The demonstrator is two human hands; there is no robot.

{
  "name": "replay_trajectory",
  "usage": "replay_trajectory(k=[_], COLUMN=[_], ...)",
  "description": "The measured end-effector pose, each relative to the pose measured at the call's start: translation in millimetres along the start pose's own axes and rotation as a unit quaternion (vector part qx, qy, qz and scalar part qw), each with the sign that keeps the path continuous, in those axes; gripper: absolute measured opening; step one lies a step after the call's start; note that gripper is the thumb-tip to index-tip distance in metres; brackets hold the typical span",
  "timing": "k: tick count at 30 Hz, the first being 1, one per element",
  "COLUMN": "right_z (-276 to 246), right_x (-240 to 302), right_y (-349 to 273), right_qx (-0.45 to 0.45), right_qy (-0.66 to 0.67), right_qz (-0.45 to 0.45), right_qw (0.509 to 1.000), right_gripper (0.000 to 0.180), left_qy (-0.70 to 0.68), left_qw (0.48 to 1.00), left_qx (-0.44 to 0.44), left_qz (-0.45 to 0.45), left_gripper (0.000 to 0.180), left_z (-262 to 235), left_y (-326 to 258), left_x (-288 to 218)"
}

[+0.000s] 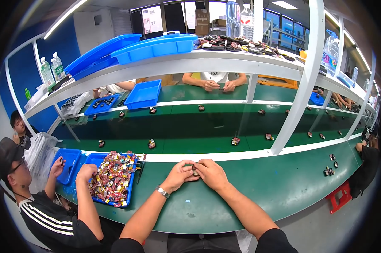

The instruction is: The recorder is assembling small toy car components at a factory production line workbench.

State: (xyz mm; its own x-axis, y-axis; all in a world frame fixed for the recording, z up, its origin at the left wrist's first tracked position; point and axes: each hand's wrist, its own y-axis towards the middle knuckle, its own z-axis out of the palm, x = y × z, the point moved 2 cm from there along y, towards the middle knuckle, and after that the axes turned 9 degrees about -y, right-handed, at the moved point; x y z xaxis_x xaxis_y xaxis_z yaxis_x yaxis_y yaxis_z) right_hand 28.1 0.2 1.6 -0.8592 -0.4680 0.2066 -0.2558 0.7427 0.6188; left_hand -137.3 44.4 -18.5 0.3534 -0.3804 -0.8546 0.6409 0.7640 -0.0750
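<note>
My left hand (180, 176), with a metal watch on its wrist, and my right hand (212, 173) meet over the near green worktop (241, 185). Between their fingertips they pinch a small dark part (194, 169) with a lighter patch. Fingers cover much of it, so its exact kind does not show. To the left, a blue tray (127, 195) is heaped with small red, yellow and white pieces (110, 179). Dark thin tools or strips (141, 169) lie at its right edge.
Beyond a white rail (169, 158), a green conveyor (182, 130) carries several small pieces (235, 141). A white post (298, 80) rises at right under a shelf (224, 63). A co-worker (51, 206) sits at left by another blue tray (66, 166). Dark pieces (329, 171) lie at right.
</note>
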Motion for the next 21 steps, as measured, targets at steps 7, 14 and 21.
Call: replay_trajectory(k=[7,14,21], right_z=[1,-5,-15], right_x=[6,-1,3], right_y=[-1,2,6], right_qx=[-0.019,-0.005,-0.044], right_qy=[-0.017,0.027,0.040], right_qz=[0.000,0.000,-0.031], right_qw=[1.000,1.000,0.998], right_gripper=[0.020,0.018,0.011], left_qy=[0.006,0.012,-0.005], left_qw=[1.000,0.999,1.000], left_qx=[-0.011,-0.028,-0.027], left_qz=[0.005,0.009,0.008], left_gripper=[0.031,0.032,0.031], left_z=[-3,-2,-3], left_y=[2,1,0], left_x=[4,3,2])
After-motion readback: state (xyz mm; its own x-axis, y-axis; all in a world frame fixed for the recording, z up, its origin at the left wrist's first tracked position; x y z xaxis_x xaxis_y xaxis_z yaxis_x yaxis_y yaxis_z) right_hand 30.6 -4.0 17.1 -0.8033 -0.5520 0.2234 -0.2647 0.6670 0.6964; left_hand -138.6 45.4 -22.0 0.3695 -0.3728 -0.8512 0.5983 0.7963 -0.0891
